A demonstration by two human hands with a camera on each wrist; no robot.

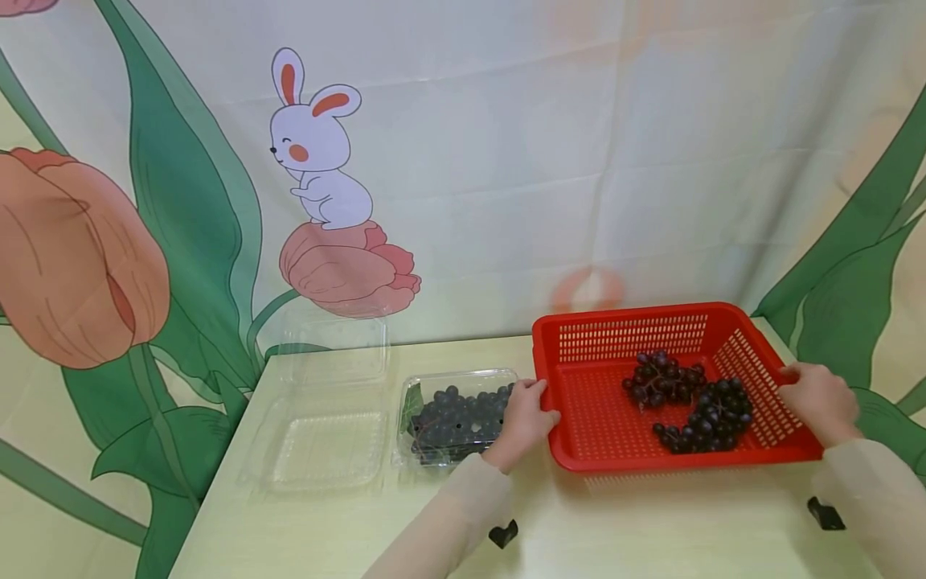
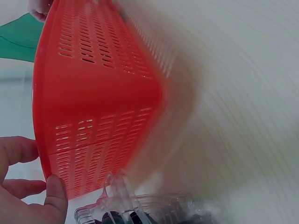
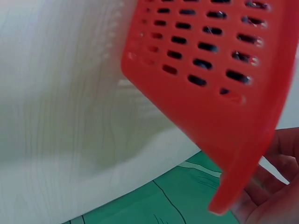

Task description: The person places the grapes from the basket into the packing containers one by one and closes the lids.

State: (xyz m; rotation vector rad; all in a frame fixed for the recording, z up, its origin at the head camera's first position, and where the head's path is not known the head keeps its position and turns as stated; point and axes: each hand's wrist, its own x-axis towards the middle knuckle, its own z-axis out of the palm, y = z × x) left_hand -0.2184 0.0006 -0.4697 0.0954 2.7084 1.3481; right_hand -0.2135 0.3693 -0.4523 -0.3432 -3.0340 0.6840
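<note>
A red plastic basket with slotted walls is on the right of the table in the head view. Two bunches of dark grapes lie inside it, one bunch at the back and another bunch toward the front right. My left hand pinches the basket's left rim, thumb and fingers showing beside the rim in the left wrist view. On the opposite side, my right hand grips the right rim; in the right wrist view its fingers are partly hidden behind that rim.
Left of the basket, partly behind my left hand, sits a clear plastic clamshell of dark grapes. Farther left lies another clear clamshell, its lid raised. A printed curtain hangs along the back of the pale table.
</note>
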